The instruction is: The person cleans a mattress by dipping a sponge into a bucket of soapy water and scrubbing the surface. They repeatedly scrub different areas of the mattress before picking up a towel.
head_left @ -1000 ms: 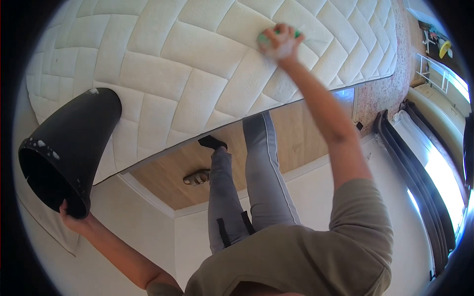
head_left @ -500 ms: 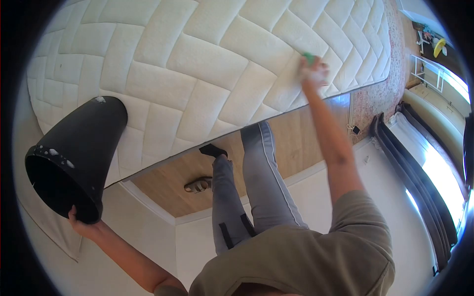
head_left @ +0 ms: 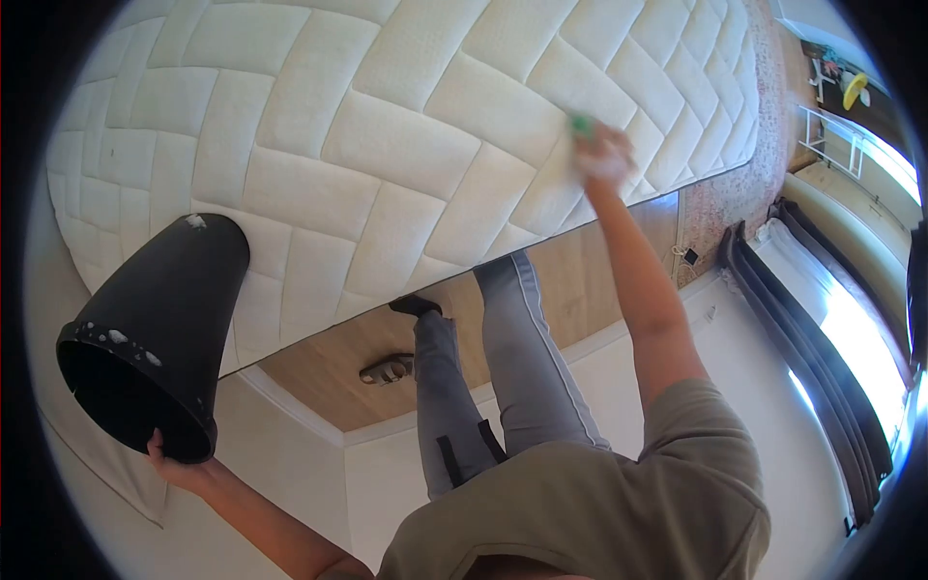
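The view is upside down. A white quilted mattress (head_left: 387, 145) fills the upper half. My right hand (head_left: 603, 150) presses a green sponge (head_left: 580, 124) against the mattress near its edge; foam covers the fingers. My left hand (head_left: 174, 466) grips the rim of a black bucket (head_left: 155, 329) with white foam flecks on it, held tilted beside the mattress edge.
My grey trousers (head_left: 503, 367) and feet stand on a wooden floor (head_left: 329, 367) by the mattress. Dark curtains (head_left: 802, 319) and a bright window are at the right. A patterned rug (head_left: 725, 193) and a white rack (head_left: 841, 135) lie beyond the mattress.
My right hand slid with the sponge across the mattress from the middle toward its edge. The bucket shifted slightly lower in view.
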A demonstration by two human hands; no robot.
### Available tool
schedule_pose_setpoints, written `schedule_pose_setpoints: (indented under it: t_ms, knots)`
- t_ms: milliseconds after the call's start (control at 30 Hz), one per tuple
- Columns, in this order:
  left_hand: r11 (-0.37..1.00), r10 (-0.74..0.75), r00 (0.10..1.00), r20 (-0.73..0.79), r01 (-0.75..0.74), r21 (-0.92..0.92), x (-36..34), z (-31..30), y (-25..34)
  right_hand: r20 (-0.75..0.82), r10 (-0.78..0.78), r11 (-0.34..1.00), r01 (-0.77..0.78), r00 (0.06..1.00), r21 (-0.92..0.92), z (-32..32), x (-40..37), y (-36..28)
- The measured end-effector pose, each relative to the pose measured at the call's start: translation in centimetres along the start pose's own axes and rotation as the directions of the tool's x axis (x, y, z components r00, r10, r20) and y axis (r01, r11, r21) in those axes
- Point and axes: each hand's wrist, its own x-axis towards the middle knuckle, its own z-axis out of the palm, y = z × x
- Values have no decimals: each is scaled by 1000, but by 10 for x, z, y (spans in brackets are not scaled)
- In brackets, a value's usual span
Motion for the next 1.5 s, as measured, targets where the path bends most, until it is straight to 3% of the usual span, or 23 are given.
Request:
schedule_pose_setpoints:
  t_ms: [33,67,133,233,367,533,600,667,700,800,867,967,1067,1100,1133,1200,1267,1300,1367,1400,1433,1467,1500]
  knots:
    - [1000,1,1000,19,-1,-2,0,-1,-2,-21,-51,999,51,998,-7,-11,-11,34]
    - [1000,9,999,41,-9,-3,0,-1,-3,-39,80,972,-86,996,-219,-6,-13,30]
    - [1000,20,999,29,-20,10,-3,-3,-5,161,463,886,-451,871,-106,4,16,-66]
    - [999,39,999,30,-40,29,-6,3,-1,-21,240,879,-208,971,428,92,77,-191]
    - [997,17,1000,3,-17,79,2,-4,0,-107,-196,979,189,975,-73,94,135,-258]
    - [999,-47,999,5,47,21,-5,2,0,34,180,969,-171,983,-180,-12,26,36]
    - [999,-44,999,14,43,22,-1,2,-3,63,406,829,-338,912,-446,-60,18,36]
    - [1000,8,1000,5,-8,27,11,-7,-6,-325,387,705,-504,863,-500,-23,25,7]
    - [1000,14,1000,6,-14,26,9,-7,-6,-143,353,935,-343,925,89,-4,45,-24]
    - [997,53,999,-8,-53,64,4,-3,-2,-90,250,968,-248,964,37,79,108,-162]
    - [999,26,997,68,-28,26,5,-6,-3,7,-96,990,96,995,-102,85,148,-237]
    - [980,122,992,4,-122,157,5,-8,3,35,-160,987,160,986,2,66,143,-188]
    - [988,42,998,-51,-34,151,1,1,6,-37,-108,987,102,994,-121,5,102,-28]
    - [989,32,998,-52,-24,144,-1,6,6,97,88,983,-70,991,-171,-21,90,27]
    - [989,33,998,-62,-24,146,-5,10,8,-52,149,987,-152,988,-54,-38,79,87]
    - [989,30,996,-89,-16,147,-9,12,8,-74,480,758,-456,874,-467,-76,79,102]
    - [989,8,995,-95,6,145,-13,13,10,-47,492,773,-462,869,-435,-45,83,51]
    - [989,13,994,-112,3,147,-11,11,10,311,471,876,-398,825,-271,-20,77,14]
    - [986,-50,998,-25,54,156,0,-4,10,360,67,849,-243,931,470,48,24,-83]
    - [985,-48,998,-32,53,164,-1,-8,16,481,-26,177,-469,877,865,71,4,-131]
    - [985,-59,997,-50,66,160,-1,-6,17,500,-177,-122,-523,848,843,81,3,-161]
    - [985,-73,995,-64,82,154,-1,-2,14,474,-295,-6,-497,830,868,79,22,-165]
    - [983,-76,995,-68,86,164,2,-3,18,362,-506,394,-163,783,904,67,57,-152]
